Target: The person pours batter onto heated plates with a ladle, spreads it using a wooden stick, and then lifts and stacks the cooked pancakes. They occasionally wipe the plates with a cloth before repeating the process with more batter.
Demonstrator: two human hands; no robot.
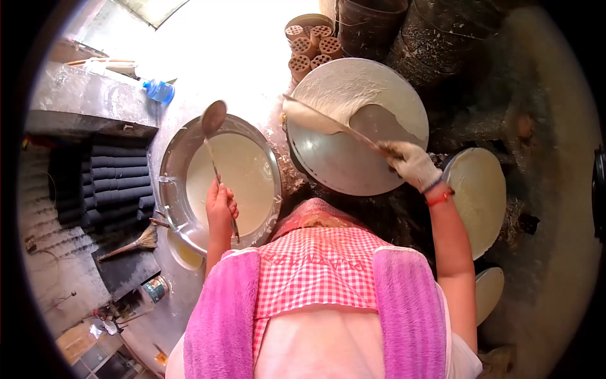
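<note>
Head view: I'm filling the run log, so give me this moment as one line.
left hand: grips ladle over batter basin | right hand: draws spreader across round griddle, batter partly spread

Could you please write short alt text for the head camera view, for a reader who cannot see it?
Seen from above, a person's gloved right hand drags a long spreader through pale batter across a round griddle. The bare left hand holds a ladle over a wide metal basin of batter. Perforated briquettes are stacked behind the griddle.

Single head camera, looking steeply down, close over the hands
</note>
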